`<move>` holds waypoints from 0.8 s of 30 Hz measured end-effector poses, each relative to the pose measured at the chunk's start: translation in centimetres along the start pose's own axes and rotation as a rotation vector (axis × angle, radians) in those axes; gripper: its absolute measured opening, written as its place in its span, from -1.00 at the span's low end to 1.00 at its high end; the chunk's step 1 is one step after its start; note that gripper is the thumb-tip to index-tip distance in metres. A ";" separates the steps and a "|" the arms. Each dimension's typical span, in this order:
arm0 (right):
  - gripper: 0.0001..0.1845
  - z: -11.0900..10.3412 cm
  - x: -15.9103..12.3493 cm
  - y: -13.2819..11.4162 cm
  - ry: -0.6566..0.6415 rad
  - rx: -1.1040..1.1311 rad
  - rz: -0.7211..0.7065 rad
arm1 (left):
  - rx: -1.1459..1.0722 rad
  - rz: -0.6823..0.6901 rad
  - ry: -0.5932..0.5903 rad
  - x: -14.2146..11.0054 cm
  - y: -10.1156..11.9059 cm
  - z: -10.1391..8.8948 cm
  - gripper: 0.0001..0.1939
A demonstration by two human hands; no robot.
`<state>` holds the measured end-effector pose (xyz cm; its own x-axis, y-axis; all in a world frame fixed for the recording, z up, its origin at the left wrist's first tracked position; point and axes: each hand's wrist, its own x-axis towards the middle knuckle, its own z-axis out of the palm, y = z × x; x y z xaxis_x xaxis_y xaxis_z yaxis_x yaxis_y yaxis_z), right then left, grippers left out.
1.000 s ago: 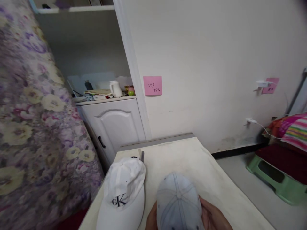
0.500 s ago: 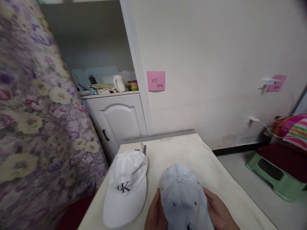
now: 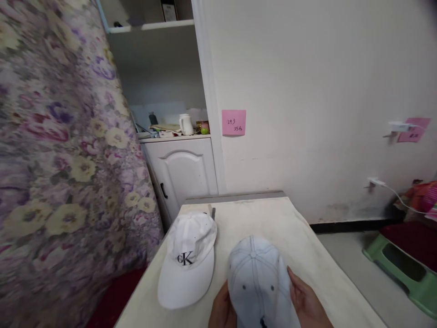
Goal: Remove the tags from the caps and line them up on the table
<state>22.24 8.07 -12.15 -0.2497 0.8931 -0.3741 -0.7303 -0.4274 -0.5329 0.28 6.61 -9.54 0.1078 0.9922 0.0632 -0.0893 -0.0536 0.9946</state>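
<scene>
We count: two caps (image 3: 186, 287) (image 3: 254, 273), two hands (image 3: 221, 310) (image 3: 309, 306), two pink notes (image 3: 234, 122) (image 3: 412, 132), one white jug (image 3: 186, 125), one green stool (image 3: 418, 294), one floral curtain (image 3: 78, 182), one table (image 3: 259, 217).

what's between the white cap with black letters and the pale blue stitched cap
In the head view, a strip of cream tabletop, with the left hand at its near end, holding the pale blue cap.

Pale wall (image 3: 307, 91), floral curtain (image 3: 71, 159)
</scene>
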 end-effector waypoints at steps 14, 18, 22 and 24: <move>-0.51 -0.5 0.9 0.6 0.063 -0.004 -0.123 | -0.090 -0.066 0.039 1.7 -3.1 0.5 -0.54; -0.52 -1.0 1.0 0.8 0.087 -0.059 -0.142 | -0.116 -0.113 0.038 1.7 -1.6 0.8 -0.65; -0.46 -2.0 0.6 1.4 0.081 -0.118 -0.106 | -0.081 -0.123 0.055 1.0 -0.4 0.5 -0.70; -0.51 -2.8 0.0 1.8 0.040 -0.117 -0.063 | -0.051 -0.098 0.073 0.4 -0.1 0.2 -0.69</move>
<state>22.66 6.89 -15.26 -0.1780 0.9136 -0.3657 -0.6639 -0.3858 -0.6406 0.50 7.01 -9.56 0.0462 0.9980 -0.0427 -0.1326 0.0485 0.9900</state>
